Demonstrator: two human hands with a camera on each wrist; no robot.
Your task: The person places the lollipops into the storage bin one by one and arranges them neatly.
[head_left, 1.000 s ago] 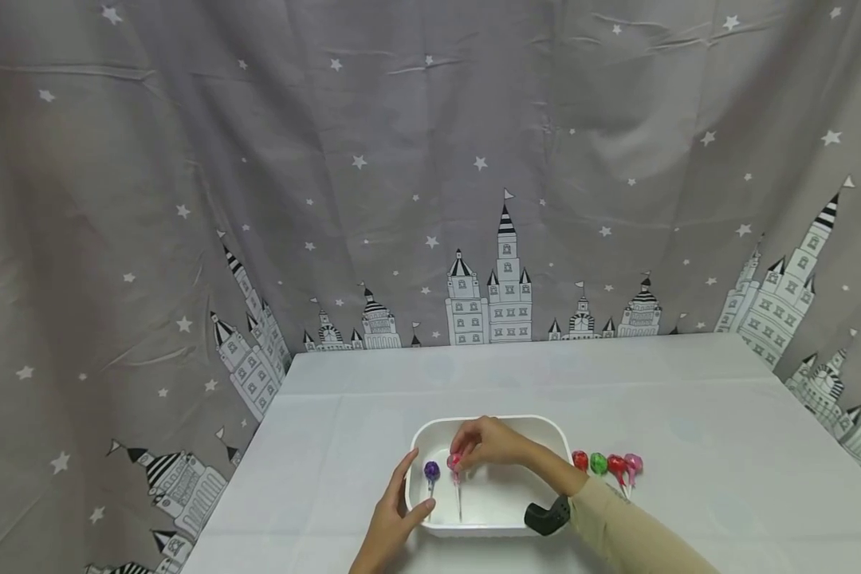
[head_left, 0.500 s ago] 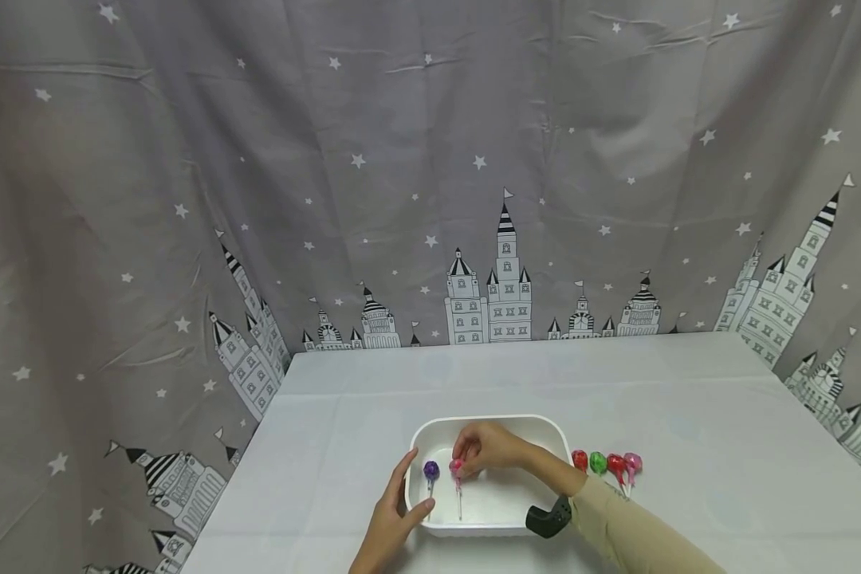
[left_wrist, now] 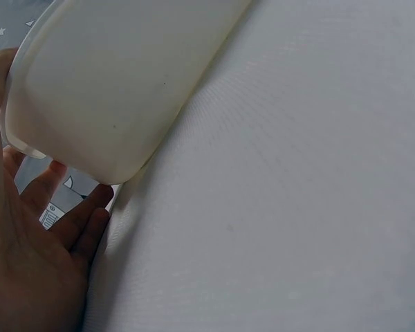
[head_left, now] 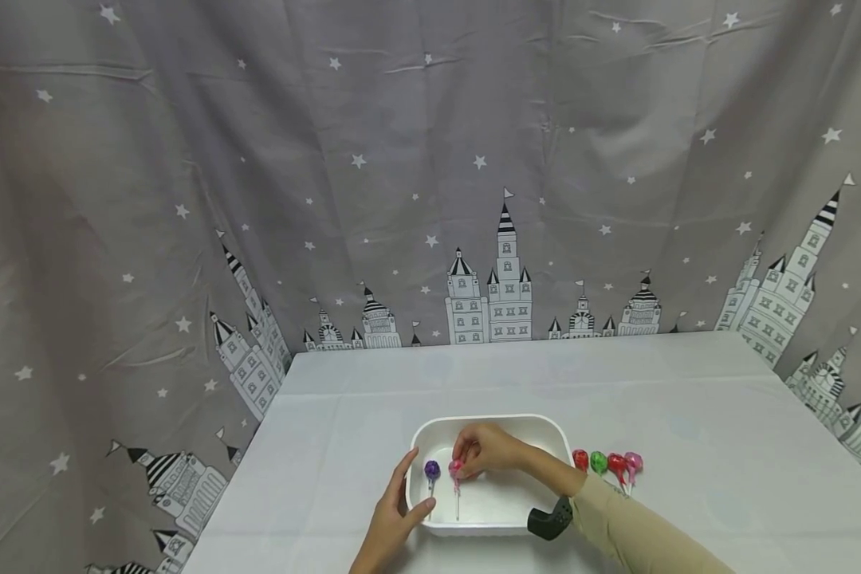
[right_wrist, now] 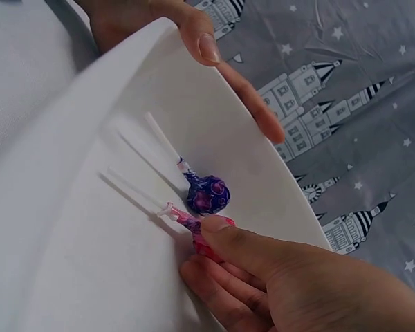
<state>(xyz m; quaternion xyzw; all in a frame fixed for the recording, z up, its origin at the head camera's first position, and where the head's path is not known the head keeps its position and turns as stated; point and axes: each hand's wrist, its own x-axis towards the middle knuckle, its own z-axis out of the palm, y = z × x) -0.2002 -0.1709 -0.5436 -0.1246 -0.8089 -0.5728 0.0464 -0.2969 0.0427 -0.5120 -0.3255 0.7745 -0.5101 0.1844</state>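
Observation:
A white tray (head_left: 505, 510) with raised walls stands on the table. In it lie a purple-wrapped lollipop (head_left: 432, 470) at the left and a pink-wrapped lollipop (head_left: 456, 469) beside it, sticks toward the tray's near side. My right hand (head_left: 489, 448) reaches in from the right and pinches the pink candy head between thumb and fingers, as the right wrist view shows. At the tray's left end, my left hand (head_left: 395, 514) holds the near corner, thumb over the rim and fingers along the outer wall (left_wrist: 90, 159).
Right of the tray, several more lollipops lie in a row: a red one (head_left: 580, 460), a green one (head_left: 599, 462), another red one (head_left: 617, 465) and a pink one (head_left: 634, 461). A black curved device (head_left: 549, 520) sits at my right wrist. A grey castle-print curtain (head_left: 402, 199) hangs behind the white table (head_left: 316, 446).
My right hand has moved slightly toward the tray's near side with the pink lollipop, whose stick has swung a little left. The left hand has stayed at the tray's corner.

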